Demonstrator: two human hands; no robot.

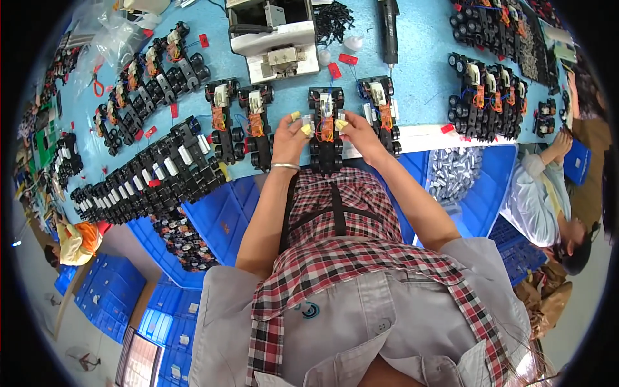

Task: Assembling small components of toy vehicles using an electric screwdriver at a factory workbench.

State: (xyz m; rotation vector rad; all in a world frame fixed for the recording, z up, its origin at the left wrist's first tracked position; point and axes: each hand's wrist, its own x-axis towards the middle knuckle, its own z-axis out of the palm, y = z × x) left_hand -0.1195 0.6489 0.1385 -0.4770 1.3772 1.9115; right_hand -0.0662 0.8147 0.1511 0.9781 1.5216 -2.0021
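We have a crowded blue table (425,80) before us. At the far side stand a white metal fixture (282,51), a heap of small black parts (333,22) and a black electric screwdriver (389,32). A long row of black chassis (148,177) fills the near left, and a cluster of wired chassis (487,100) stands at the right. Two chassis (255,122) just left and one chassis (385,113) just right crowd our hands.

Between our left hand (290,138) and right hand (363,138) lies the middle chassis (327,132), at the table's near edge: black and wheeled, with a whitish block at its far end and orange wiring midway. Our yellow-wrapped fingertips (305,129) sit at its sides; we cannot tell whether either hand is pinching anything.
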